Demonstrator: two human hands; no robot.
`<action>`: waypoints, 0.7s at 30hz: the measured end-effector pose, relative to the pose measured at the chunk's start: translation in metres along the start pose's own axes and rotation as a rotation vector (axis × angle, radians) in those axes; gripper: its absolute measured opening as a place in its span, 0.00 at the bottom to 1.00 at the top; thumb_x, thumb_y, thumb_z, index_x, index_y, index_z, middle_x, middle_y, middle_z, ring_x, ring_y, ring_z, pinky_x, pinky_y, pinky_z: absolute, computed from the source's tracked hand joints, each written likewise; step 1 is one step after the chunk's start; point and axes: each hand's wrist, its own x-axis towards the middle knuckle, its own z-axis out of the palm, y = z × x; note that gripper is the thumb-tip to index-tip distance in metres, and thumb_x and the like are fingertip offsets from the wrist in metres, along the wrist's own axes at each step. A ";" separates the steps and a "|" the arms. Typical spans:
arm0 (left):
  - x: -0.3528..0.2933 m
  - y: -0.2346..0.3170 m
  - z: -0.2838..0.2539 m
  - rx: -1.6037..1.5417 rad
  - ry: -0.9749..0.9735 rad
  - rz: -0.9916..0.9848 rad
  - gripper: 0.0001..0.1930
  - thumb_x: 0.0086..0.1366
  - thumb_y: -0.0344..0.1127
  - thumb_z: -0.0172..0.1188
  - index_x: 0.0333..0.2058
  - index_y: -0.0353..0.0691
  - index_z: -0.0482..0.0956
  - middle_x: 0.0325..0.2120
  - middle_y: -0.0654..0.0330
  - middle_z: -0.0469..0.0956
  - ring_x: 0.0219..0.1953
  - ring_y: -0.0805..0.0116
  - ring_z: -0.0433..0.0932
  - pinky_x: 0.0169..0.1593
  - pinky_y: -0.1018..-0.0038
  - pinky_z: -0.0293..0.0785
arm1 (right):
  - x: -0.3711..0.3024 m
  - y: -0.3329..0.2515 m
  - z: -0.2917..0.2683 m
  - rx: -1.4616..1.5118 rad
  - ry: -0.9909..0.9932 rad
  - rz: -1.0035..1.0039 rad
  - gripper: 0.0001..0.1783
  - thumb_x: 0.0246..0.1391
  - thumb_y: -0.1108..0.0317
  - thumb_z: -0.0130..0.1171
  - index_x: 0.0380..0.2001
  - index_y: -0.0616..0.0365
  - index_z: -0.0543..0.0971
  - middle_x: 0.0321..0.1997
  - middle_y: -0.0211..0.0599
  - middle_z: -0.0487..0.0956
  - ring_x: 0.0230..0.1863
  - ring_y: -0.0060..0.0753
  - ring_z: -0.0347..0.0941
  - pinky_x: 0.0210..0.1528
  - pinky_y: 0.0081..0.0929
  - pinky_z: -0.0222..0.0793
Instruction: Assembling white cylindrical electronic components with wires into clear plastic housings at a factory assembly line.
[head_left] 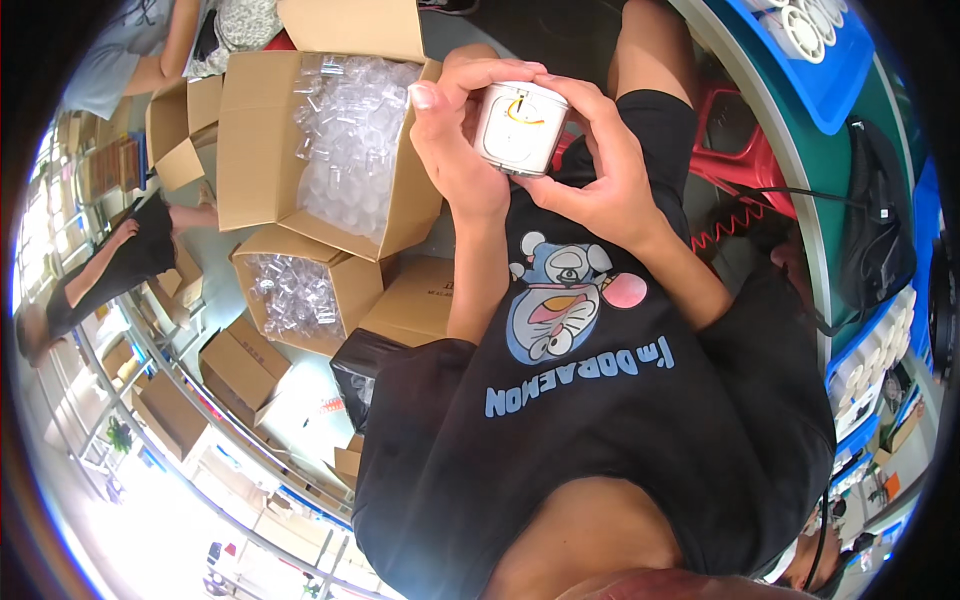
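Note:
I hold a small white plastic housing [518, 142] in front of my body, with both hands around it. It is box-shaped with rounded corners, and thin yellow and red wire-like lines show on its upturned face. My left hand [458, 135] wraps the left side, its thumb pointing up and away from the housing. On the other side, my right hand [608, 155] curves round it, fingers over the far edge and thumb at the near lower edge. A dark strip runs along the near lower edge of the housing.
At the left stand an open carton [258, 150] of clear plastic pieces [350, 140] and a smaller carton [365, 285] of similar pieces. On the right are a red stool [725, 120], a blue tray [825, 90] with white round parts, and a black bag [880, 220]. Other people are at the far left.

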 end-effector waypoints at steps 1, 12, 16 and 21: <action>0.000 0.000 0.000 -0.002 -0.001 -0.002 0.40 0.73 0.57 0.25 0.29 0.27 0.79 0.30 0.47 0.80 0.34 0.62 0.80 0.40 0.72 0.76 | -0.001 0.000 -0.001 -0.002 0.002 0.002 0.39 0.35 0.75 0.70 0.56 0.60 0.68 0.53 0.45 0.73 0.54 0.40 0.72 0.55 0.29 0.67; -0.001 -0.007 -0.009 -0.169 0.071 -0.206 0.38 0.70 0.63 0.28 0.31 0.32 0.77 0.30 0.48 0.81 0.32 0.61 0.80 0.42 0.71 0.76 | 0.006 0.004 0.001 -0.122 -0.059 -0.033 0.38 0.36 0.70 0.72 0.54 0.60 0.69 0.49 0.44 0.75 0.50 0.40 0.74 0.53 0.30 0.69; 0.001 -0.009 -0.005 -0.471 0.104 -0.370 0.37 0.70 0.63 0.29 0.34 0.32 0.76 0.32 0.47 0.80 0.34 0.59 0.80 0.45 0.68 0.76 | 0.005 0.008 0.005 -0.060 0.018 0.011 0.39 0.37 0.69 0.72 0.55 0.60 0.68 0.49 0.43 0.73 0.50 0.39 0.72 0.51 0.30 0.69; 0.005 -0.007 0.002 -0.483 0.170 -0.478 0.36 0.70 0.62 0.27 0.37 0.34 0.75 0.34 0.46 0.80 0.40 0.57 0.80 0.43 0.67 0.78 | 0.002 0.015 0.004 -0.091 0.016 -0.004 0.40 0.38 0.69 0.72 0.56 0.61 0.66 0.51 0.44 0.71 0.51 0.39 0.70 0.50 0.30 0.69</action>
